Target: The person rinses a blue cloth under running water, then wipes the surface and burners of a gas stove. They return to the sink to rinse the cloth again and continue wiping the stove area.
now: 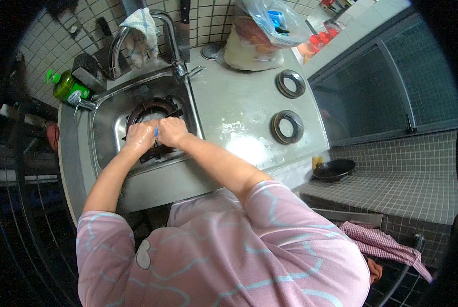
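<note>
My left hand (141,135) and my right hand (171,131) are side by side over the steel sink (111,111), wet and closed around a blue item (156,131). Only a bit of that item shows between the two fists, and its kind cannot be told. Beneath the hands, a round dark stove burner ring (133,112) and a black metal pan support (177,113) lie in the basin, partly hidden by the hands. The curved chrome faucet (170,30) stands behind the sink, with a checked cloth (141,23) draped over its neck.
A green soap bottle (63,86) stands at the sink's back left corner. Right of the sink, two metal rings (278,126) sit on the wet counter (229,99), with a filled plastic bag (248,50) behind. A black wok (334,170) rests on the tiled ledge at right.
</note>
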`<state>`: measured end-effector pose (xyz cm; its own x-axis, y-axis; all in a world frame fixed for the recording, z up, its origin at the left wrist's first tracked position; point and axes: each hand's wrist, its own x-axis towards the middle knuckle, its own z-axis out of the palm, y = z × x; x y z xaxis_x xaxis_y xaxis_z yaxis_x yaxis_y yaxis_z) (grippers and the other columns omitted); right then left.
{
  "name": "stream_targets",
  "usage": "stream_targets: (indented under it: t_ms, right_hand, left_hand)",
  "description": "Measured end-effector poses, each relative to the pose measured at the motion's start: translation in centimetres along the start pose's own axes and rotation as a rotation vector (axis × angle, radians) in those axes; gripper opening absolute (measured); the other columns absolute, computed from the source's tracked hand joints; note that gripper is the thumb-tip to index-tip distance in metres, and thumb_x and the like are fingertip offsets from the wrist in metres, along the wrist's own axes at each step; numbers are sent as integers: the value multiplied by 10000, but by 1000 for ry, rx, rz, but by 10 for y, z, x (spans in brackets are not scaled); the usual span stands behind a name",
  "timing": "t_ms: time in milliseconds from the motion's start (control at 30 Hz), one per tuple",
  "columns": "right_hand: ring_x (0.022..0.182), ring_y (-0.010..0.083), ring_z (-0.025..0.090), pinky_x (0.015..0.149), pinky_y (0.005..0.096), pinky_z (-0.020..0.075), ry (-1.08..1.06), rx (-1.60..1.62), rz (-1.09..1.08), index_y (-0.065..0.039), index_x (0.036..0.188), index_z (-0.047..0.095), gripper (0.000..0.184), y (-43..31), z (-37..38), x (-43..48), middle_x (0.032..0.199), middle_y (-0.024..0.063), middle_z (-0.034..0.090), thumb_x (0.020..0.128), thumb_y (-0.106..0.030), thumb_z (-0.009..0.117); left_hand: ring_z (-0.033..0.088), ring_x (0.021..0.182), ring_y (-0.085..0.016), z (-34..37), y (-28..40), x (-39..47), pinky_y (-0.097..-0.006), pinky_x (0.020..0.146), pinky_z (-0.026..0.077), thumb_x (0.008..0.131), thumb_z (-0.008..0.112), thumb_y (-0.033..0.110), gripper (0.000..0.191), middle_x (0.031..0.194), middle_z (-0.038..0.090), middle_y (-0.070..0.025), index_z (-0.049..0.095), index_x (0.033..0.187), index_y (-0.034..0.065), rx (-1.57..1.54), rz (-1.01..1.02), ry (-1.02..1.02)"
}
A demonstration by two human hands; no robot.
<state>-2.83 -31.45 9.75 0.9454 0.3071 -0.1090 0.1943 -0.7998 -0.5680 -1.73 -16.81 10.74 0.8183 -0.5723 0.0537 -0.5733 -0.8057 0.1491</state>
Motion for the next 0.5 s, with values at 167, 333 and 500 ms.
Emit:
stream_targets:
  t_ms: [167,333,500]
  right_hand:
    - [838,373,642,744,437,524,109,272,115,-31,805,689,245,-16,6,-1,844,219,660,713,-257,665]
    - [874,386,622,752,435,507,125,503,-116,-18,844,659,333,-30,-20,7,884,223,650,662,-289,728]
    - [923,374,613,771,421,489,51,565,-155,-17,915,585,434,0,-3,7,955,215,640,620,-284,757]
  left_hand:
    - [622,689,-320,-24,-10,-2,-439,601,483,660,689,104,230,756,609,-125,515,808,82,108,164,70]
    - [607,723,-282,-72,-6,-3,-412,612,479,586,721,92,347,770,554,-99,540,882,86,171,288,364]
    - [603,780,-331,-43,2,-9,-440,660,483,606,707,69,464,837,562,-120,520,1030,96,160,136,307]
